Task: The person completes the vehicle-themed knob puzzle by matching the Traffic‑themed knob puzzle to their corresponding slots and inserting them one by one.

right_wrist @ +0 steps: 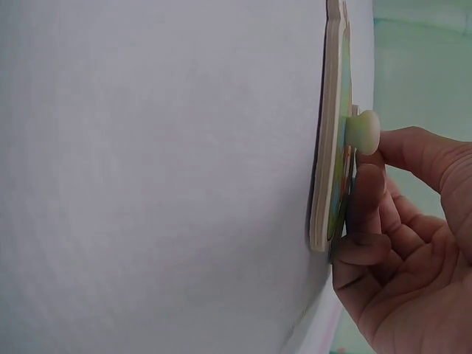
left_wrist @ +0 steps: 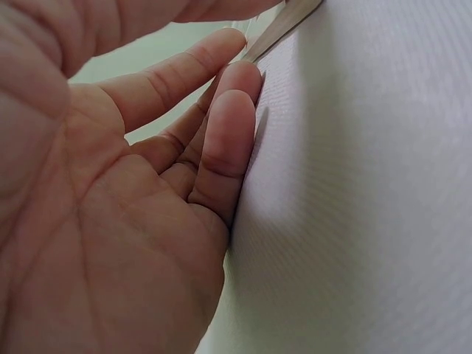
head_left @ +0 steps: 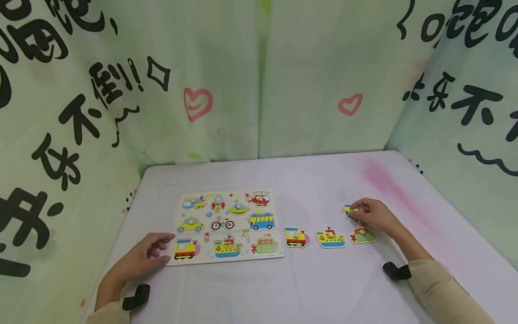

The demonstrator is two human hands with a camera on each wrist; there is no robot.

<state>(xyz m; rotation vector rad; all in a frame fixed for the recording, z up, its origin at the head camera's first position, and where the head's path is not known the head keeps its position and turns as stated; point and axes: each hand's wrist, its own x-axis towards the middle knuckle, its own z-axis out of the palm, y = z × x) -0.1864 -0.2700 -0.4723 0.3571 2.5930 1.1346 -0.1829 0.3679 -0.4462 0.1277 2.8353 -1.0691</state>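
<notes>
Puzzle board (head_left: 238,231) placed on table (head_left: 299,288), left hand (head_left: 139,256) set at its left edge, train piece (head_left: 296,237), ship piece (head_left: 330,238), submarine piece (head_left: 363,235) lined up rightward beyond it, vehicle piece (head_left: 345,210) held by right hand (head_left: 375,217) behind submarine piece

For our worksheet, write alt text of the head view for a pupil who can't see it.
A person's right hand pinches a partly hidden puzzle piece beyond loose train, boat and submarine pieces on a pale table. The left hand touches the left edge of a board picturing vehicles.
</notes>
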